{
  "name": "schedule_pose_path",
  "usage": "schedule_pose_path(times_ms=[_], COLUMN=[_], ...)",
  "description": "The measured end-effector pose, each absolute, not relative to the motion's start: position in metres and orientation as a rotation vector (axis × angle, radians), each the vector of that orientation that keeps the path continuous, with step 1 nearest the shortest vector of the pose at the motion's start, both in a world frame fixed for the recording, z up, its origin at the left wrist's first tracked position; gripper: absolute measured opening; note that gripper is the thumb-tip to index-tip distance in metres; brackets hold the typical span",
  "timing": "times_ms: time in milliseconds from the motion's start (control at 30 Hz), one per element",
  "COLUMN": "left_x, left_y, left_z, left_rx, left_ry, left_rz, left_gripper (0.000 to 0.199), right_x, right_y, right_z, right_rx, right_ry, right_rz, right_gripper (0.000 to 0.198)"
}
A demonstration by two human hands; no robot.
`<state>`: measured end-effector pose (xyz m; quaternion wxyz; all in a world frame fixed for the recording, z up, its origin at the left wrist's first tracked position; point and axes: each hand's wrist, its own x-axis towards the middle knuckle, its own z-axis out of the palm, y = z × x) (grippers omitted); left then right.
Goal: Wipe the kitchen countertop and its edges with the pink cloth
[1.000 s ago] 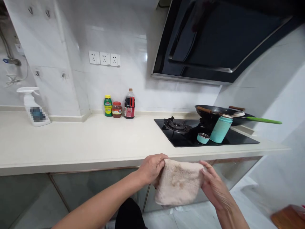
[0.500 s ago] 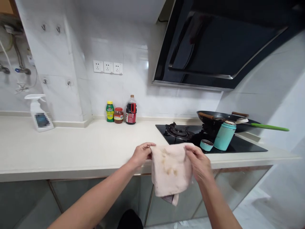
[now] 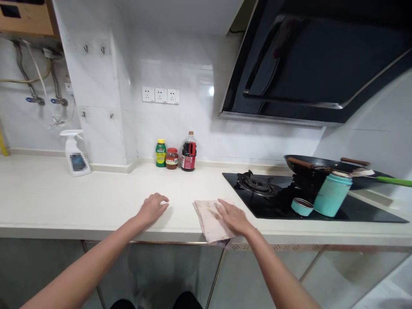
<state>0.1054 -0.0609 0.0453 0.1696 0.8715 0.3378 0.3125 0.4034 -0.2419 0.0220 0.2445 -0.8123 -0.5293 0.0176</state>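
Note:
A pale pink cloth (image 3: 210,225) with brownish stains lies folded on the white countertop (image 3: 106,201), partly hanging over its front edge. Flat on top of the cloth rests my right hand (image 3: 232,216), fingers stretched out. To the left of the cloth, my left hand (image 3: 152,209) hovers just over the counter, fingers loosely apart and holding nothing. A dark patch of the cloth's underside shows below the edge.
Right of the cloth is a black gas stove (image 3: 267,201) with a turquoise bottle (image 3: 333,195), its cup (image 3: 301,207) and a wok (image 3: 309,165). Against the wall stand a green bottle (image 3: 161,154), a red-lidded jar (image 3: 171,159) and a dark sauce bottle (image 3: 189,154). A spray bottle (image 3: 76,156) is at left.
The cloth, held up by both hands before, is now down on the counter under my right hand. My left hand has let go and moved left. The view has shifted left.

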Motion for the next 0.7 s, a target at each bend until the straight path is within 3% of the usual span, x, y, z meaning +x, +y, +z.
schedule_pose_path(times_ms=[200, 400, 567, 700], left_x=[0.035, 0.018, 0.019, 0.019], left_y=[-0.036, -0.029, -0.03, -0.033], left_z=[0.026, 0.019, 0.026, 0.028], left_rx=[2.811, 2.593, 2.507, 2.573], left_ry=[1.362, 1.448, 1.503, 1.521], left_rz=[0.744, 0.857, 0.851, 0.796], left_gripper=[0.036, 0.048, 0.05, 0.044], right_x=[0.304, 0.204, 0.209, 0.267], right_y=[-0.184, -0.155, -0.169, -0.197], right_z=[0.032, 0.036, 0.02, 0.01], right_rx=[-2.235, -1.797, -1.611, -1.748], right_ry=[-1.741, -2.24, -2.304, -2.225], right_rz=[0.227, 0.206, -0.111, -0.085], right_gripper=[0.082, 0.083, 0.083, 0.09])
